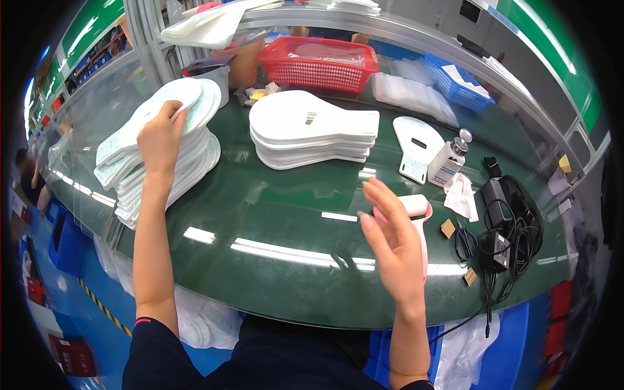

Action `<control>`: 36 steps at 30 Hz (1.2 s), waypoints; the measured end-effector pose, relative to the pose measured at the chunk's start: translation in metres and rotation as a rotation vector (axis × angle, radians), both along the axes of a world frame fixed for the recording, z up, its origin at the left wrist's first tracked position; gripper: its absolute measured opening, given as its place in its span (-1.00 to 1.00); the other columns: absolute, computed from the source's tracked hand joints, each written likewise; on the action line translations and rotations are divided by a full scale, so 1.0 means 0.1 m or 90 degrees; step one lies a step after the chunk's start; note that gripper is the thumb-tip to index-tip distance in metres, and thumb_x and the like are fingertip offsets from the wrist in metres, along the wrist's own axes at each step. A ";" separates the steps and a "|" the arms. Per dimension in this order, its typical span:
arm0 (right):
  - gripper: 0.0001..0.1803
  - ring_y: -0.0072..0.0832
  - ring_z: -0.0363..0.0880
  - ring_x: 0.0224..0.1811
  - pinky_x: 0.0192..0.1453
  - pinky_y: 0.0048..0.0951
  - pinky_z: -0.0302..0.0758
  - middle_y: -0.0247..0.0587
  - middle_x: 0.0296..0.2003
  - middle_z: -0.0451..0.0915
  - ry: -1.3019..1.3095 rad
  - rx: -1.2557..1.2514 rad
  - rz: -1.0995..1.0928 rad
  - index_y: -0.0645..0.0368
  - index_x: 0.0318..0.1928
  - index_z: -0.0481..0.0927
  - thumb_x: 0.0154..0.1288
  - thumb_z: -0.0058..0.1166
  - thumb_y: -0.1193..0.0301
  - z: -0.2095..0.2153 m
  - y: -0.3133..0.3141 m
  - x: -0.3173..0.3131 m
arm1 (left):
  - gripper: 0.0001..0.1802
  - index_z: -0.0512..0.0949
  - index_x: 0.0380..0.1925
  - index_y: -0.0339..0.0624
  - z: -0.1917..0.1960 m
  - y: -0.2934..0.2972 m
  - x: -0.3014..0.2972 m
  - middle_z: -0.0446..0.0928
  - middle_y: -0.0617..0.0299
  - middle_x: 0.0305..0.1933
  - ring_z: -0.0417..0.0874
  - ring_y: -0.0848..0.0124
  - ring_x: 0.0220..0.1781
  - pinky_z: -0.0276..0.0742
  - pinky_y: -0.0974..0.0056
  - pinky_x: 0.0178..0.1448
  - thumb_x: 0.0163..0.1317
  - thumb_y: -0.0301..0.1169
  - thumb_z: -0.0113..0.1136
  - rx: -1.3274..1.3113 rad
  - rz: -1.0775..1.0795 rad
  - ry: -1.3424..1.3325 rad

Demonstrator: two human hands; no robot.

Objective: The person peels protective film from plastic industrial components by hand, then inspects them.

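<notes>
My left hand [160,138] grips the top panel of a tall stack of pale paddle-shaped panels [172,172] at the left of the table. The thumb and fingers close on the panel near its slot. Over the table's middle right, my right hand [394,250] is raised with fingers apart and nothing in it. Partly hidden behind it lies a pink-and-white lint roller [416,207]. A second stack of white paddle-shaped panels [296,123] stands at the centre back. One single panel [416,148] with a slot lies to its right.
Beside the single panel stand a pump bottle [450,159] and a white cloth [460,196]. Black cables [520,227] and scissors [464,244] lie at the right. A red basket [318,63] and a blue basket [458,81] are at the back, below a metal rail.
</notes>
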State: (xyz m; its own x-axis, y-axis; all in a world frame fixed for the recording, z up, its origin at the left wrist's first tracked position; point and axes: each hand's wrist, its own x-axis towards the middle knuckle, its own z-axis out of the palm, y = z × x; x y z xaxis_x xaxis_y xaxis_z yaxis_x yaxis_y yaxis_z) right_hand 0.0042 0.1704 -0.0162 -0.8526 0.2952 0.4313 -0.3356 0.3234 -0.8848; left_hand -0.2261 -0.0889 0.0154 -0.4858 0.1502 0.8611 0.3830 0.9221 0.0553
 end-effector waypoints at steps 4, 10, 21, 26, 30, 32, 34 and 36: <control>-0.67 -0.41 0.37 -0.02 -0.05 -0.48 0.39 -0.13 0.04 0.30 -0.029 -0.067 0.023 0.19 -0.04 0.39 0.13 -0.11 0.53 -0.07 -0.13 0.10 | -0.83 0.53 -0.40 -0.09 0.20 -0.06 0.15 0.54 0.14 -0.45 0.58 0.35 -0.43 0.41 0.38 -0.35 0.05 -0.28 0.07 0.200 -0.049 0.025; -0.59 -0.35 0.38 -0.02 -0.03 -0.46 0.39 -0.08 0.02 0.31 -0.012 -0.072 0.161 0.22 0.02 0.31 0.10 -0.08 0.57 -0.12 -0.40 0.16 | -0.88 0.53 -0.38 -0.18 0.50 0.33 0.93 0.55 0.23 -0.43 0.53 0.56 -0.41 0.40 0.48 -0.28 0.03 -0.48 0.11 0.230 -0.138 0.192; 0.01 -0.34 -0.02 0.24 0.24 -0.35 0.02 -0.06 0.18 -0.05 -0.037 -0.214 0.257 0.22 0.21 -0.29 -0.13 0.18 0.57 -0.30 -0.65 0.43 | -0.63 0.37 -0.16 -0.40 0.05 0.90 1.94 0.53 -0.01 -0.35 0.58 0.25 -0.29 0.46 0.35 -0.18 0.02 -0.45 0.12 0.009 -0.669 -0.386; -0.13 -0.36 0.00 0.22 0.23 -0.33 0.05 -0.10 0.15 -0.02 -0.012 -0.555 0.159 0.22 0.20 -0.24 -0.04 0.01 0.68 -0.34 -0.60 0.54 | -0.54 0.27 -0.08 -0.48 -0.17 0.98 1.89 0.43 -0.06 -0.12 0.48 0.24 -0.08 0.38 0.28 -0.03 0.23 -0.23 -0.23 0.361 -0.886 -0.800; -0.36 -0.29 0.22 0.12 0.14 -0.26 0.21 0.08 0.11 0.14 0.071 -0.606 0.108 0.22 0.23 -0.27 0.19 -0.33 0.63 -0.34 -0.46 0.56 | -0.68 0.37 -0.09 -0.26 -0.49 1.00 1.65 0.28 0.03 0.08 0.17 0.19 0.21 0.05 0.22 0.20 0.10 -0.50 -0.09 0.274 -0.708 -0.558; -0.37 -0.25 0.20 0.14 0.16 -0.26 0.17 0.08 0.11 0.15 0.115 -0.569 0.121 0.22 0.22 -0.23 0.18 -0.31 0.61 -0.33 -0.39 0.57 | -0.63 0.37 -0.08 -0.22 -0.60 1.00 1.63 0.17 0.04 0.17 0.03 0.23 0.28 -0.06 0.22 0.25 0.02 -0.55 -0.02 0.237 -0.547 -0.567; -0.36 -0.27 0.17 0.16 0.18 -0.28 0.14 0.07 0.11 0.16 0.047 -0.501 0.073 0.21 0.23 -0.22 0.17 -0.29 0.61 -0.32 -0.37 0.49 | -0.60 0.37 -0.07 -0.17 -0.75 0.95 1.64 0.16 0.04 0.17 0.08 0.22 0.26 -0.04 0.23 0.24 0.00 -0.53 0.02 0.268 -0.563 -0.679; -0.33 -0.33 0.05 0.22 0.19 -0.38 0.09 0.03 0.13 0.13 -0.042 -0.453 0.012 0.19 0.22 -0.16 0.12 -0.22 0.63 -0.42 -0.33 0.44 | -0.60 0.37 -0.06 -0.17 -0.80 0.96 1.67 0.16 0.05 0.17 0.09 0.22 0.25 -0.03 0.23 0.24 0.00 -0.53 0.03 0.281 -0.592 -0.735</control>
